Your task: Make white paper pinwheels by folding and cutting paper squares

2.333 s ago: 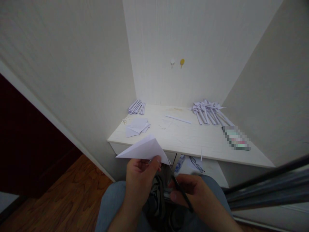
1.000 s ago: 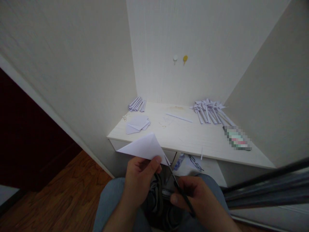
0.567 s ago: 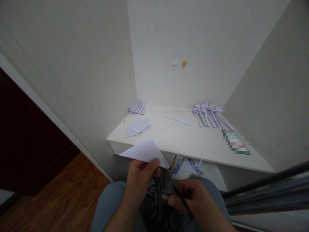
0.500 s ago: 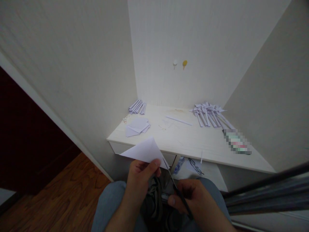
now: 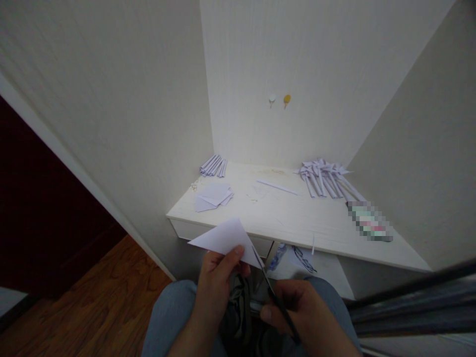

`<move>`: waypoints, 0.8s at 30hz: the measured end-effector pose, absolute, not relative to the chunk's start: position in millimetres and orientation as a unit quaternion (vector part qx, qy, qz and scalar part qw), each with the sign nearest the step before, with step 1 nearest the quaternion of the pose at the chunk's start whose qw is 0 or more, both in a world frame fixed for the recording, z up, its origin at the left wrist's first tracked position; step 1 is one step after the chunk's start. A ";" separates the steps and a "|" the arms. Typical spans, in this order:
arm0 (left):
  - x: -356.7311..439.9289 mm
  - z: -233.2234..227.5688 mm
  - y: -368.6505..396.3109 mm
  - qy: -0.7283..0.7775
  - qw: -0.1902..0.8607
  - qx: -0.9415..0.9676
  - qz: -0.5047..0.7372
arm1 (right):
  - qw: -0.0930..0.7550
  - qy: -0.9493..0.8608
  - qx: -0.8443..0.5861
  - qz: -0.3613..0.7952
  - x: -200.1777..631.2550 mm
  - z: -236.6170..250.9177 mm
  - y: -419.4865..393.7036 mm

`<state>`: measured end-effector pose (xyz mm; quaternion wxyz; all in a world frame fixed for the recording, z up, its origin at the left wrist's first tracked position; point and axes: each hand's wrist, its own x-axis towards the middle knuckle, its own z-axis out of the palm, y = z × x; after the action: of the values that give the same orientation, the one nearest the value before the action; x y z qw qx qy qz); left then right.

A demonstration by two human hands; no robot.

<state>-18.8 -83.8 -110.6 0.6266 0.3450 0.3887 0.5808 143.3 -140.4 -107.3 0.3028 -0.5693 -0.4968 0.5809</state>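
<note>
A folded triangle of white paper (image 5: 223, 236) is pinched between the thumb and fingers of my left hand (image 5: 219, 275), just off the shelf's front edge. My right hand (image 5: 297, 310) is closed round the dark handles of a pair of scissors (image 5: 273, 293). Their thin blades meet the paper along its right-hand edge, near the lower corner. Beyond my hands, a few loose sheets of white paper (image 5: 213, 195) lie on the shelf at the left. The fingers of my right hand partly hide the scissor handles.
On the white shelf (image 5: 290, 218) lie rolled paper sticks (image 5: 213, 166), paper pinwheels (image 5: 323, 173), one thin paper stick (image 5: 277, 187) and a blurred-out phone-like object (image 5: 369, 221). Below are glasses (image 5: 303, 259) and a plastic bottle (image 5: 277, 256). Walls close in on both sides.
My hands, with the paper and scissors, have sunk slightly. The whole view has shifted a little. The blades remain at the paper's right edge.
</note>
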 end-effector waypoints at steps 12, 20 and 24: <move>-21.4 -113.5 -81.6 0.379 0.614 0.373 0.583 | 0.298 -0.510 -0.590 0.551 142.8 -102.1 -138.6; -19.8 -118.0 -79.7 0.379 0.618 0.372 0.580 | 0.297 -0.516 -0.584 0.552 145.7 -110.7 -138.3; -19.6 -118.1 -81.2 0.379 0.617 0.383 0.574 | 0.313 -0.509 -0.565 0.569 145.3 -111.9 -135.5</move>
<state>-19.6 -81.2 -118.1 0.6169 0.3826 0.3791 0.5738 145.3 -135.5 -111.9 0.3132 -0.5651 -0.5088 0.5689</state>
